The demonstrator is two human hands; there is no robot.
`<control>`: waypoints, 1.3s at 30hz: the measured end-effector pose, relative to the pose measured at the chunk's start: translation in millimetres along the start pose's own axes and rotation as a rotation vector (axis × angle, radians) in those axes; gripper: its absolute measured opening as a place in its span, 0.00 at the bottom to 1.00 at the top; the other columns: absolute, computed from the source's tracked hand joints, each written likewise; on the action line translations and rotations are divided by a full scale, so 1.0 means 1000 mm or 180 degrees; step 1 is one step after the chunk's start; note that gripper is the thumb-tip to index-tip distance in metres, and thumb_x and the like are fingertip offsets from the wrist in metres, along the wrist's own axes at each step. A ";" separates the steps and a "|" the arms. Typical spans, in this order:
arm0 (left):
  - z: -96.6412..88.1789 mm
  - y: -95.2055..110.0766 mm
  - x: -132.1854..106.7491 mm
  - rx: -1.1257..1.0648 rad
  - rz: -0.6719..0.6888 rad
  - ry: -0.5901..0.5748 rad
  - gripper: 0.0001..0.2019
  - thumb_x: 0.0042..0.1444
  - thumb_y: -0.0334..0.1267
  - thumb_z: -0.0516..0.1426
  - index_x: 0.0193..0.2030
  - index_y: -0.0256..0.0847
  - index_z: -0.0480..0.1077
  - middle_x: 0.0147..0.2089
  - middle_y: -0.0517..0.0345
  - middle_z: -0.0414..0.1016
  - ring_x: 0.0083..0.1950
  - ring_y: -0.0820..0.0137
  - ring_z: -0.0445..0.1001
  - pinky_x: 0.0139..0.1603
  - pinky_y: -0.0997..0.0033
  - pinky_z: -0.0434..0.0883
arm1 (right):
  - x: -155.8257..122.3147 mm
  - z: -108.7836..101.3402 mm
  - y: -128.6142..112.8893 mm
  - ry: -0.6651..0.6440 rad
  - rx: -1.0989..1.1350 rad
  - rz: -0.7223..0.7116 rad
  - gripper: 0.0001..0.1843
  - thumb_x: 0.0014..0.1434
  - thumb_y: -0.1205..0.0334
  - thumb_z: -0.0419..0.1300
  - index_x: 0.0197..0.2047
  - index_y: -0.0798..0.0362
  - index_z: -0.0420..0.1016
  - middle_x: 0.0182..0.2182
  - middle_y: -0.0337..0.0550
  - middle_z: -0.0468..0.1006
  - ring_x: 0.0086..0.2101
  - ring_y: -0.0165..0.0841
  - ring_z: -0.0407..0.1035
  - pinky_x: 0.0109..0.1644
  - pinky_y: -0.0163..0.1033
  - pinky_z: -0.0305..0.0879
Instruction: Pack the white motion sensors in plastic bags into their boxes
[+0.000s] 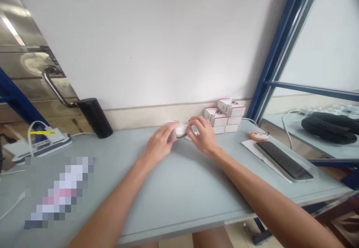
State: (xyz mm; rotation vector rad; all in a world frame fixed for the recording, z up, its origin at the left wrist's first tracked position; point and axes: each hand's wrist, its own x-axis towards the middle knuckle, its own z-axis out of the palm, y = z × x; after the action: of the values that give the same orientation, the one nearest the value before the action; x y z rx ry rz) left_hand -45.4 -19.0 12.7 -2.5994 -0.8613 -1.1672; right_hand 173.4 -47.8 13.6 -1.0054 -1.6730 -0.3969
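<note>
Between the left hand (158,145) and right hand (202,136): white plastic object (181,130), smooth, faintly glossy. Beyond the right hand: card boxes (221,119), smooth matt paperboard. Right of the right hand: phone (283,161), glossy black glass. Beneath both hands: table (179,203), smooth matt painted top. Far left of the left hand: door (28,65), polished reflective metal, with handle (54,89) of satin metal.

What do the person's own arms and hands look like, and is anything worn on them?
The left arm and the right arm are bare as far as they show, with no sleeves. The left hand and the right hand have no gloves, and I see no watch, ring, bracelet or marking on either.
</note>
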 end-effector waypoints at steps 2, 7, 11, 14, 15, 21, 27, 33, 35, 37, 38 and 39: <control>-0.002 -0.003 -0.001 0.0056 -0.0075 0.0020 0.30 0.66 0.31 0.57 0.74 0.50 0.60 0.70 0.51 0.72 0.70 0.59 0.72 0.70 0.55 0.71 | 0.001 -0.003 -0.002 0.0068 0.0300 0.0149 0.07 0.68 0.64 0.55 0.45 0.47 0.73 0.45 0.44 0.82 0.44 0.38 0.75 0.48 0.44 0.66; -0.010 -0.022 -0.005 -0.0074 -0.0826 0.0327 0.28 0.63 0.36 0.62 0.69 0.50 0.65 0.67 0.50 0.74 0.68 0.56 0.73 0.70 0.53 0.71 | 0.007 -0.011 -0.001 0.0870 0.1051 0.1414 0.05 0.68 0.62 0.52 0.45 0.46 0.68 0.32 0.37 0.75 0.29 0.33 0.67 0.35 0.39 0.61; -0.016 -0.032 -0.002 -0.0447 -0.1693 0.0991 0.32 0.59 0.47 0.66 0.69 0.49 0.63 0.66 0.48 0.74 0.61 0.56 0.78 0.63 0.53 0.75 | 0.013 -0.012 0.003 0.1077 0.1361 0.2180 0.06 0.67 0.57 0.54 0.38 0.46 0.60 0.25 0.30 0.62 0.25 0.30 0.57 0.30 0.37 0.53; -0.018 -0.034 -0.001 -0.0630 -0.1957 0.1037 0.36 0.59 0.50 0.66 0.71 0.50 0.60 0.66 0.47 0.73 0.59 0.55 0.79 0.61 0.52 0.75 | 0.015 -0.010 0.004 0.1066 0.1463 0.2636 0.06 0.64 0.58 0.55 0.37 0.46 0.60 0.25 0.31 0.62 0.26 0.31 0.58 0.30 0.37 0.54; -0.019 -0.035 -0.001 -0.0637 -0.1981 0.0972 0.35 0.59 0.50 0.66 0.71 0.50 0.60 0.67 0.46 0.73 0.61 0.54 0.78 0.63 0.51 0.74 | 0.015 -0.010 0.004 0.1039 0.1495 0.2787 0.06 0.64 0.58 0.55 0.36 0.46 0.60 0.25 0.31 0.62 0.27 0.31 0.58 0.30 0.37 0.54; -0.021 -0.051 -0.007 -0.0422 -0.1787 0.0779 0.40 0.62 0.50 0.63 0.78 0.50 0.53 0.79 0.41 0.53 0.81 0.47 0.50 0.78 0.39 0.56 | 0.014 -0.006 0.002 0.0823 0.1563 0.3354 0.07 0.61 0.56 0.55 0.33 0.47 0.62 0.26 0.35 0.67 0.28 0.32 0.62 0.29 0.37 0.58; -0.023 -0.050 -0.005 -0.0431 -0.1982 0.0808 0.48 0.59 0.51 0.66 0.80 0.52 0.46 0.73 0.41 0.53 0.77 0.47 0.56 0.76 0.39 0.60 | 0.012 -0.001 0.004 0.0737 0.1697 0.3148 0.06 0.60 0.57 0.55 0.33 0.46 0.61 0.24 0.33 0.64 0.26 0.32 0.59 0.28 0.37 0.57; -0.033 -0.034 0.003 0.0248 -0.1148 0.1586 0.32 0.62 0.44 0.61 0.71 0.41 0.60 0.65 0.38 0.57 0.71 0.50 0.60 0.73 0.42 0.63 | 0.006 0.006 0.006 0.0542 0.1715 0.2912 0.07 0.59 0.57 0.56 0.32 0.46 0.60 0.24 0.32 0.63 0.26 0.32 0.59 0.29 0.38 0.56; -0.033 -0.025 0.005 0.0428 -0.0913 0.1816 0.25 0.62 0.40 0.60 0.65 0.40 0.65 0.60 0.40 0.61 0.67 0.51 0.64 0.69 0.44 0.67 | 0.006 0.007 0.005 0.0544 0.1728 0.3010 0.07 0.59 0.57 0.56 0.32 0.46 0.60 0.24 0.33 0.63 0.26 0.32 0.59 0.28 0.38 0.57; -0.030 -0.015 0.006 0.0408 -0.0737 0.1936 0.18 0.62 0.38 0.59 0.58 0.41 0.68 0.55 0.43 0.65 0.61 0.53 0.68 0.64 0.47 0.71 | 0.006 0.007 0.006 0.0568 0.1673 0.3161 0.06 0.59 0.57 0.55 0.31 0.46 0.61 0.24 0.34 0.64 0.26 0.33 0.60 0.28 0.38 0.59; -0.028 -0.008 0.006 0.0273 -0.0622 0.1890 0.15 0.63 0.37 0.58 0.56 0.42 0.68 0.52 0.45 0.68 0.58 0.55 0.70 0.61 0.49 0.73 | 0.005 0.007 0.007 0.0572 0.1631 0.3239 0.06 0.59 0.57 0.55 0.31 0.46 0.61 0.24 0.34 0.65 0.26 0.33 0.61 0.28 0.39 0.60; -0.025 -0.001 0.006 0.0030 -0.0512 0.1722 0.12 0.64 0.37 0.57 0.53 0.43 0.69 0.48 0.48 0.70 0.53 0.58 0.72 0.58 0.52 0.74 | 0.005 0.008 0.008 0.0570 0.1591 0.3314 0.06 0.59 0.57 0.55 0.31 0.46 0.62 0.24 0.35 0.67 0.26 0.33 0.62 0.28 0.39 0.61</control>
State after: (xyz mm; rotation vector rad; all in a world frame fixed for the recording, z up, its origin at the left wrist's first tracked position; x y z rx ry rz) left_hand -58.9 -25.4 34.1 -2.0589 -0.9475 -1.7812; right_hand 174.5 -35.4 13.3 -1.2438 -0.8331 0.5764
